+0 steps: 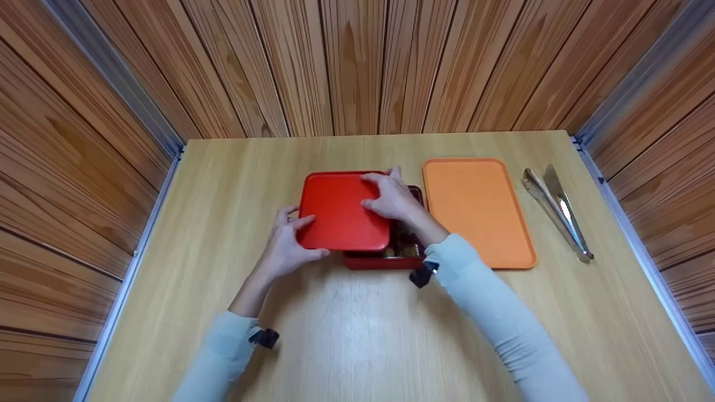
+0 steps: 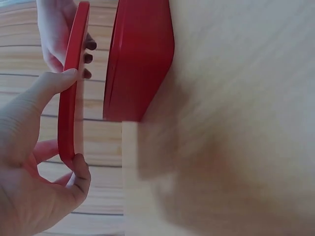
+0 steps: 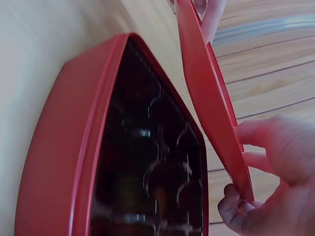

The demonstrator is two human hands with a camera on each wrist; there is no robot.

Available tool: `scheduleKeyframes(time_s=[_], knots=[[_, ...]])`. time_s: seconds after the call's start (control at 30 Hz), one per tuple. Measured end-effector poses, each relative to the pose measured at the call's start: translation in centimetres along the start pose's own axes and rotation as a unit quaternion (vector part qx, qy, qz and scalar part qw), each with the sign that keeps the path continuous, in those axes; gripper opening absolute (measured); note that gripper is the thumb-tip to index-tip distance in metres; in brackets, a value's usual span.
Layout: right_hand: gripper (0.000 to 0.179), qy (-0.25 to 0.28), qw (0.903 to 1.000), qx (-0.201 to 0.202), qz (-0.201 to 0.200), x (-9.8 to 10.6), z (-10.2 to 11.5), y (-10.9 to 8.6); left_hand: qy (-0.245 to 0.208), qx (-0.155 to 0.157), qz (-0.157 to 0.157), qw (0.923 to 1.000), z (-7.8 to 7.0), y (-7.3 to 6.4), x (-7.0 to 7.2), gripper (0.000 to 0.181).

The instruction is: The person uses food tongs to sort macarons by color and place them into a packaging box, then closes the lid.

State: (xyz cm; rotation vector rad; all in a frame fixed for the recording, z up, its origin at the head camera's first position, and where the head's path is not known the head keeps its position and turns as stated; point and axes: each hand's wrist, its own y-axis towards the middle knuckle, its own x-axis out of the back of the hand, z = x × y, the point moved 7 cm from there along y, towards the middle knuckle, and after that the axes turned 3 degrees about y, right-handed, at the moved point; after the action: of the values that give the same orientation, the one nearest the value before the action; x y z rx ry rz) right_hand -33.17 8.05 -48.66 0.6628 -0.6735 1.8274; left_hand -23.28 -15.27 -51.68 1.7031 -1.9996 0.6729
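A square red lid [image 1: 341, 212] is held up over a red box [image 1: 385, 261] and shifted to its left, leaving the box's right side uncovered. My left hand [image 1: 287, 243] grips the lid's left edge, thumb on the near rim and fingers at the side. At the far right corner, my right hand [image 1: 394, 195] holds the lid between thumb and fingers. The left wrist view shows a gap between the lid [image 2: 74, 93] and the box [image 2: 140, 59]. Inside the box, a dark tray [image 3: 152, 162] with rounded compartments appears in the right wrist view.
An orange tray [image 1: 477, 212] lies just right of the box. Farther right, metal tongs [image 1: 556, 209] and a utensil with a flat, pointed blade [image 1: 564, 201] lie side by side. Wood-panelled walls [image 1: 357, 67] stand behind the table and at both sides.
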Motion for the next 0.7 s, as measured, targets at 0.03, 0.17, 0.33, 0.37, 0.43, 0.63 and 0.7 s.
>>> scheduleKeyframes(time_s=[0.03,0.17,0.33,0.37,0.43,0.63,0.7], knots=[[0.066,-0.001,1.0000,-0.001,0.000,0.2,-0.3,-0.1,-0.001,-0.001,0.000,1.0000,-0.2,0.2,-0.2,0.086],[0.066,-0.006,1.0000,-0.003,-0.004,1.2,-1.3,-0.3,-0.017,-0.021,0.001,0.9996,0.4,1.4,-1.5,0.088],[0.064,0.004,1.0000,-0.002,-0.008,2.3,-2.4,-0.6,-0.028,-0.025,0.003,0.9993,-0.4,2.1,-2.8,0.089],[0.064,0.006,0.9999,-0.003,-0.008,2.5,-2.6,-0.6,-0.029,-0.026,0.002,0.9992,-0.5,2.2,-3.1,0.089],[0.064,0.007,0.9999,-0.006,-0.008,2.8,-3.0,-0.8,-0.023,-0.010,0.003,0.9997,-2.0,1.8,-3.2,0.086],[0.069,0.012,0.9997,-0.023,-0.003,3.6,-4.0,-1.1,-0.013,-0.015,0.000,0.9998,-2.9,2.0,-4.0,0.086],[0.072,0.014,0.9996,-0.025,-0.008,3.8,-4.1,-1.2,-0.012,-0.022,-0.001,0.9997,-3.1,2.1,-4.0,0.089]])
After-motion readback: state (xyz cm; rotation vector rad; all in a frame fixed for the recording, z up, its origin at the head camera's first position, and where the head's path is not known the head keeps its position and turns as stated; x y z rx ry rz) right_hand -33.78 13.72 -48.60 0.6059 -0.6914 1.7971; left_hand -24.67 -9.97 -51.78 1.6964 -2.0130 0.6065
